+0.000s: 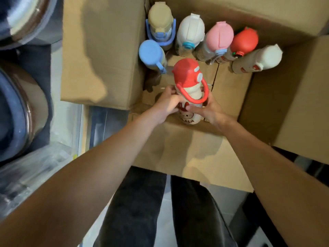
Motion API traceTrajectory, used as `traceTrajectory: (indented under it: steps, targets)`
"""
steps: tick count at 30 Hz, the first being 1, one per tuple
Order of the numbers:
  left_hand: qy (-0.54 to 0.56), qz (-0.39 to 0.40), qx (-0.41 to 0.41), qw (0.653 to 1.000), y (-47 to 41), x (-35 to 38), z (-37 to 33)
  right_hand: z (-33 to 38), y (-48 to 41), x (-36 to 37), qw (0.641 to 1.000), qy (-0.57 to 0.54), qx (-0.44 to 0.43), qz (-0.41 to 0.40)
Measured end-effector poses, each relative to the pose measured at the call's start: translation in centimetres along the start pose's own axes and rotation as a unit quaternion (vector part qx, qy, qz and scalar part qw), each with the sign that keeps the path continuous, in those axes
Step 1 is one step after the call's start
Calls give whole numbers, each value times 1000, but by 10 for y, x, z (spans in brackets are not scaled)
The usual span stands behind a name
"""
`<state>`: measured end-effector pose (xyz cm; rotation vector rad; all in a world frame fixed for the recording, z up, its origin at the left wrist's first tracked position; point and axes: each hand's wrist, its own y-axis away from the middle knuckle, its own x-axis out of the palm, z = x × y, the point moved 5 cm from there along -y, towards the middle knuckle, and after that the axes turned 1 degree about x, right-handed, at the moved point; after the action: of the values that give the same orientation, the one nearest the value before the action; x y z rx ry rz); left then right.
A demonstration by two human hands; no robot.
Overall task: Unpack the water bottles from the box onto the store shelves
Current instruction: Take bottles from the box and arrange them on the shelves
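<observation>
Left hand and right hand clasp the red-capped bottle mid-body, at the cardboard box's six o'clock; it is probably light, rigid and slick.

Open cardboard box: red-lidded bottle, cream body, red loop handle, upright near the front wall; six more bottles, lids beige, blue, white, pink, red, white, along the far side.
</observation>
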<state>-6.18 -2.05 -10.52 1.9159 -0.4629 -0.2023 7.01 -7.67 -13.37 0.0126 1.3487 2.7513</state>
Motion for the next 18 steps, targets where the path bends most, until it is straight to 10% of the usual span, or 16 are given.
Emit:
traceTrajectory:
  steps: [18]
  targets:
    - [113,-53,83,989,343,2,-39,184,290,37,964,169,-44,202]
